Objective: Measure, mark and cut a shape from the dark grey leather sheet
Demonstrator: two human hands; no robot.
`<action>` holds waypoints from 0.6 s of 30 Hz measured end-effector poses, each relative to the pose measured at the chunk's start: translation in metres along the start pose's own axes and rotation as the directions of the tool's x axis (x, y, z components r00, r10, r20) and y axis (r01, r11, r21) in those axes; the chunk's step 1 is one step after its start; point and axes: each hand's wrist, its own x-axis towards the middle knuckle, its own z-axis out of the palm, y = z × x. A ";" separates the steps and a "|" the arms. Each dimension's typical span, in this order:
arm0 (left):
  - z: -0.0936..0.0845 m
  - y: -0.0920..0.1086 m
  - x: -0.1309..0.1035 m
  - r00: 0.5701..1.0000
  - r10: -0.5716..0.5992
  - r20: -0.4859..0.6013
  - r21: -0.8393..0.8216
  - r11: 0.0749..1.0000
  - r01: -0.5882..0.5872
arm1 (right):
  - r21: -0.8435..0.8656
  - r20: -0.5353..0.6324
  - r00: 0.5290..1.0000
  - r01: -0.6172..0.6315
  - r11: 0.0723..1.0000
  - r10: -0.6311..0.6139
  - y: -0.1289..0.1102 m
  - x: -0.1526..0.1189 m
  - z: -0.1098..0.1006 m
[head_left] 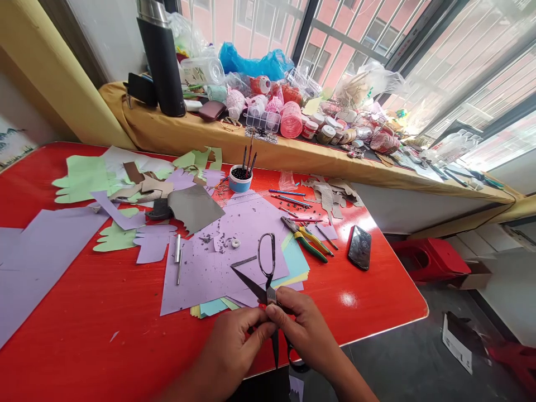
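Note:
A pair of black-handled scissors (271, 295) is spread wide over the near edge of the table. One blade points left, the other points down, and one handle loop stands up while the other hangs below. My right hand (304, 321) is closed around the scissors close to the pivot. My left hand (234, 338) pinches at the same spot, its thumb and fingertips touching the blade area. A small red bit shows by the left fingertips; I cannot make out what it is. Beyond the blades lies a purple sheet (247, 223) with dark scraps and a small white round piece (235, 243).
Green-handled pliers (307, 240) and a phone (359, 248) lie to the right on the red table (138, 312). A blue-and-white cup (240, 182) holds thin sticks and black beads. Paper and leather scraps (195, 207) spread left. Jars and a black thermos (162, 67) crowd the sill.

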 end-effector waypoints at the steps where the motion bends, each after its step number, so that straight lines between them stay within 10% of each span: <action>1: -0.005 -0.003 0.001 0.999 0.032 0.018 0.112 0.993 -0.034 | -0.029 -0.002 1.000 -0.006 1.000 0.006 0.003 0.000 0.001; 7: -0.048 -0.014 0.010 0.912 0.410 -0.020 0.504 0.791 -0.345 | -0.172 -0.129 0.990 -0.077 0.982 0.055 0.015 0.002 -0.002; 12: -0.064 -0.026 0.031 0.750 0.656 0.086 0.817 0.385 -0.430 | -0.296 -0.246 0.967 -0.138 0.945 0.065 0.020 0.007 -0.004; 18: -0.065 -0.049 0.046 0.772 0.597 0.216 0.944 0.073 -0.321 | -0.514 -0.249 0.968 -0.147 0.845 0.017 0.031 0.005 0.001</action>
